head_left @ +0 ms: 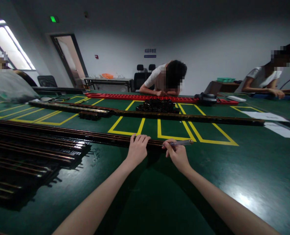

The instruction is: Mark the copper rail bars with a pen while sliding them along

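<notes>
A long black strip with copper-coloured rails (103,136) lies across the green table in front of me. My left hand (138,148) is over its right part, fingers curled across the far edge and closed on it. Close to the strip's right end, my right hand (178,155) is closed round a slim pen-like tool (181,142) with a translucent barrel and a brownish end. The tool slants up to the right, its tip side toward the strip. Whether the tip touches the strip I cannot tell.
Several similar black strips (32,148) lie side by side at left. Farther back are another long strip (196,117), a pile of black parts (157,106), a red slotted rail (125,97) and white papers (282,130). A person (157,76) leans over the far side; others sit left and right.
</notes>
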`<state>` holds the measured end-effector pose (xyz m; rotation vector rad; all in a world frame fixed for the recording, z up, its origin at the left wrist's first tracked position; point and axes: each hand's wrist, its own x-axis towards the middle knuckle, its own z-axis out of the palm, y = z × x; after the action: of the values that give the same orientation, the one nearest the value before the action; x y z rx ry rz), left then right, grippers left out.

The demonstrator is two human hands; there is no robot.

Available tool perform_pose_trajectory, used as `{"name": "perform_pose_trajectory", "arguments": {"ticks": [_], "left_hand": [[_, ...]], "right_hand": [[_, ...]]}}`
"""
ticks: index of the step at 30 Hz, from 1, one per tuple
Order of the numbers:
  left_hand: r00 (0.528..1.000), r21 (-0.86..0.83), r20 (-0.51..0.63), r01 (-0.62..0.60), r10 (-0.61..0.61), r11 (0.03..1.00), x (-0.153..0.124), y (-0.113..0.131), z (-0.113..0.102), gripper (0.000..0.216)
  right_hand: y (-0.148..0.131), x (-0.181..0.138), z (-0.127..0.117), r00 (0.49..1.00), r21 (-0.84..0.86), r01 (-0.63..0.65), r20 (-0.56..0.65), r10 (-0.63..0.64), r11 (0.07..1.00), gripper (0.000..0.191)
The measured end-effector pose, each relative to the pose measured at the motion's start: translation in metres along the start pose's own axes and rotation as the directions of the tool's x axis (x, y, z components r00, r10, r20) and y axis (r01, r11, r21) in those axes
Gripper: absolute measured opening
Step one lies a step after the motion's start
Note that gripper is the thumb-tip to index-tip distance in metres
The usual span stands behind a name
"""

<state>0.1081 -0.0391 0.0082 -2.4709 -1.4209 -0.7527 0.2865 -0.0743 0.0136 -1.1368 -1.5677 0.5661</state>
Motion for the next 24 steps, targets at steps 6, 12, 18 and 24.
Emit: {"name": "perform_pose_trajectory", "arguments": {"ticks": [6,12,18,24], "left_hand": [[0.996,-0.132,0.084,-0.009,0.021,0.991,-0.0001,-0.0068,-0.0015,0.045],[0.994,-0.131,0.110,-0.006,0.020,0.991,-0.0002,-0.0057,-0.0030,0.038],[0.994,-0.078,0.111,-0.002,0.011,0.997,0.0015,-0.0038,-0.0009,0.038],[0.997,-0.037,0.076,-0.025,0.028,0.999,0.0014,-0.0053,0.0022,0.036]], "right_hand": [[-0.0013,0.0005,-0.0007,0.999,0.012,-0.021,0.034,0.020,1.000,0.041],[-0.0032,0.0001,-0.0006,0.999,0.021,-0.038,0.034,0.037,0.999,0.043],[-0.0040,0.0004,-0.0012,0.999,0.013,-0.037,0.035,0.037,0.999,0.044],[-0.0025,0.0007,-0.0003,1.000,0.014,-0.016,0.025,0.015,1.000,0.040]]}}
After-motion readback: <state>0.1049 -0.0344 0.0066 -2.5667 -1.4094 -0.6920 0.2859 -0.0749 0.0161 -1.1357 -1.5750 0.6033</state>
